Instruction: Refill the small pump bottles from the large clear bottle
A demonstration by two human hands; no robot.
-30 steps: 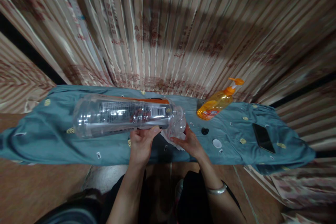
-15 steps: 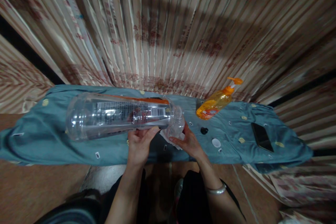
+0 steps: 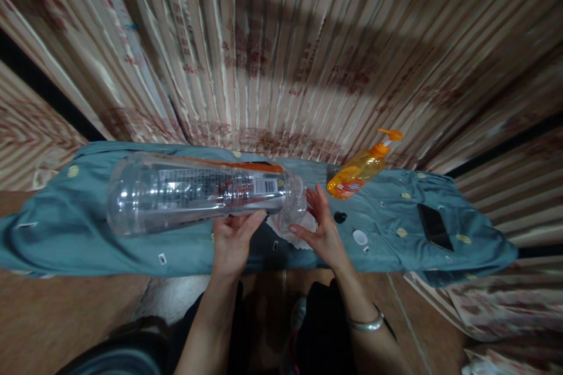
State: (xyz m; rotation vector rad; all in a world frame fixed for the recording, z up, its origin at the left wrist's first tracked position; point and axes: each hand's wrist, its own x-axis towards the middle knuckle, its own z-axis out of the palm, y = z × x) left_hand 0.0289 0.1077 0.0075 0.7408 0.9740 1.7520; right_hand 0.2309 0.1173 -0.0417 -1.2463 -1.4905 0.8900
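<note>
Left of centre in the frame, a large clear plastic bottle (image 3: 193,192) is held lying sideways above the teal cloth (image 3: 65,234), gripped from beneath near its shoulder by the left hand (image 3: 235,240). It is judged light, thin-walled, slippery and easily dented, so the firmer shoulder or neck is the better hold. At the bottle's mouth the right hand (image 3: 319,228) is spread open over a white cloth (image 3: 292,231), largely hidden; the label print cannot be read.

On the teal cloth (image 3: 79,228) you have one large clear plastic bottle (image 3: 193,192), one orange pump bottle (image 3: 358,171) at the cloth's far edge, and one dark phone (image 3: 433,227) near its right end. Between those two lie one black cap (image 3: 339,217) and one white cap (image 3: 359,237).
</note>
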